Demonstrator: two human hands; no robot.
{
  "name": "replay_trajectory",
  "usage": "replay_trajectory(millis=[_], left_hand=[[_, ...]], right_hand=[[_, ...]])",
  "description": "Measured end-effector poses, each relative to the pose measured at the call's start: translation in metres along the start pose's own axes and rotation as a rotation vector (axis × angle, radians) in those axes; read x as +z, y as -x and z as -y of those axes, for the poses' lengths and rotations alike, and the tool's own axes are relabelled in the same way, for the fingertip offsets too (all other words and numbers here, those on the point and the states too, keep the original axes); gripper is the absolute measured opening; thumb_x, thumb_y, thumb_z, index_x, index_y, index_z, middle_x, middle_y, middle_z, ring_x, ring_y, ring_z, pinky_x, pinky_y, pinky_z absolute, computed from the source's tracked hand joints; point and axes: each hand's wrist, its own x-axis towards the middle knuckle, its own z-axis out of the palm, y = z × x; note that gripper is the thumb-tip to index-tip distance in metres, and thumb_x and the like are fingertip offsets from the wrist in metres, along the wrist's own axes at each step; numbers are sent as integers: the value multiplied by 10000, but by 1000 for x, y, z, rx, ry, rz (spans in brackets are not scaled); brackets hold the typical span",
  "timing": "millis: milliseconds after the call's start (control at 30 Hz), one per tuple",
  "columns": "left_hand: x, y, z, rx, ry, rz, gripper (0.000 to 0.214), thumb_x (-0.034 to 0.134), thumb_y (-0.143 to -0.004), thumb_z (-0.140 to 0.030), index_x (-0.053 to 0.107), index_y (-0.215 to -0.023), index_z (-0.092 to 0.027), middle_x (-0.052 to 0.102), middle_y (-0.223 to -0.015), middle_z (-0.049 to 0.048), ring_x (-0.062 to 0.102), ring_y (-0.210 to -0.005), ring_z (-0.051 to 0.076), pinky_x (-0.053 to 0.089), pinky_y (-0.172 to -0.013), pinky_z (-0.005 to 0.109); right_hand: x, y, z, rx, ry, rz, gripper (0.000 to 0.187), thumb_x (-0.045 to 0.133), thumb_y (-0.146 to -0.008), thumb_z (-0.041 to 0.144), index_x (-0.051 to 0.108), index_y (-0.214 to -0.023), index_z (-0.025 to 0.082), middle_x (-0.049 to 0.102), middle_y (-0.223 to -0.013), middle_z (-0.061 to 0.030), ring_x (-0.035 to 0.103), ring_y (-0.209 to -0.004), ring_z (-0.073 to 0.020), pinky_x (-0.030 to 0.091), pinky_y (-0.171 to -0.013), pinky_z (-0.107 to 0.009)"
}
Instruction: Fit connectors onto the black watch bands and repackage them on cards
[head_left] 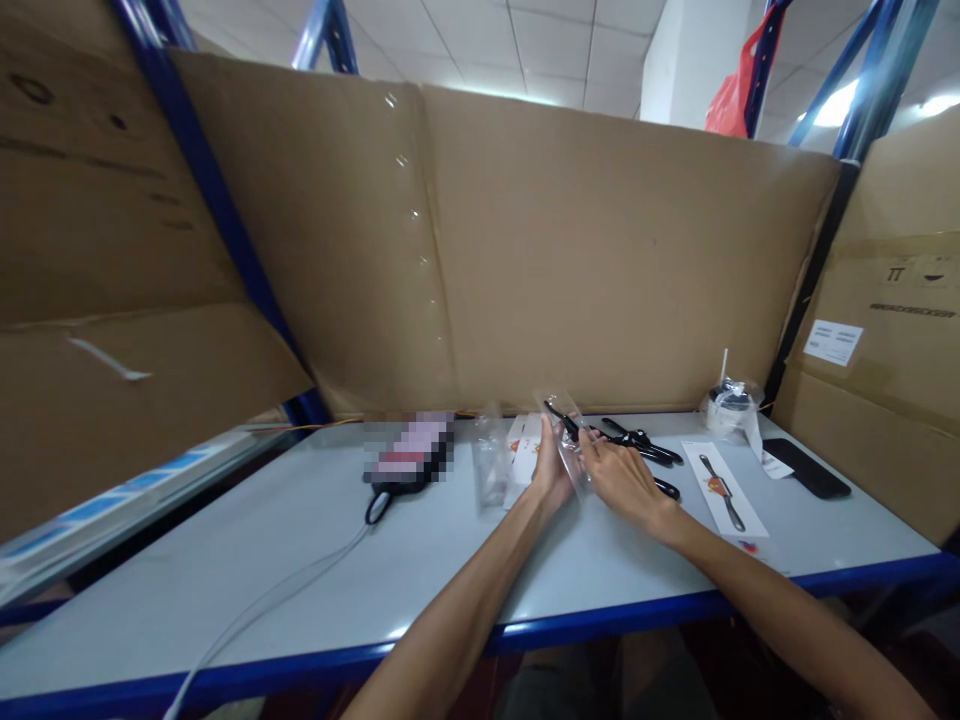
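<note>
Your left hand [551, 468], right of centre in the lower half of the frame, is partly closed, thumb raised, with a clear plastic bag [576, 472] in its grip. A slim black tool [556, 410] lies slantwise in that bag, its end pointing to the upper left. Your right hand [619, 480] is just beside it, fingers bent and drawn close together against the bag; at this size you can't really tell whether they pinch the film, the tool or only touch.

More black tools [637, 440] lie in a loose pile behind your right hand, which blocks part of them from view. Your left hand and the bag cover part of some white printed cards [525, 450], with more clear bags [491, 465] next to these on the left. To the right of the pile, a printed card [724, 488] showing a dark tool lies flat on the tabletop [262, 540], with a black phone [806, 468] beyond it and a plastic-wrapped cup [731, 405] behind. Left of centre is a pixelated device [412, 455] with a white cable [277, 595] running to the lower left. A cardboard panel [600, 250] closes off the back.
</note>
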Motion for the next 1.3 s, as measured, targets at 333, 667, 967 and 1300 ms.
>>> replay_trajectory(millis=[333,667,967,1300], left_hand=[[-3,-3,-1,-30,36,-2,567,396,-975,-670,630,-1223,-215,745,-918,99,750,-852,272,602,-782,429],[0,4,2,-121,-52,7,617,368,-982,-658,697,-1171,-172,763,-952,124,748,-881,298,593,-810,433],[-1,2,-3,-151,77,-87,568,334,-1001,-615,637,-1129,-151,729,-890,154,751,-853,298,617,-794,475],[8,9,-7,-116,93,-157,572,284,-1016,-615,604,-965,-143,698,-947,189,745,-847,273,645,-706,425]], right_hand=[[-19,1,8,-37,120,28,496,380,-994,35,413,-1485,98,643,-1286,-211,625,-1180,-301,597,-868,-401],[-21,3,14,-98,102,50,366,389,-957,14,650,-1210,56,664,-1217,-231,598,-1191,-333,569,-878,-437],[-32,31,-12,154,-153,-191,360,414,-1029,202,736,-1188,218,714,-1054,-89,660,-988,-223,480,-821,-293],[-13,156,-79,551,-53,-94,382,405,-1053,358,713,-1227,214,726,-1200,-121,634,-1139,-285,497,-895,-365]])
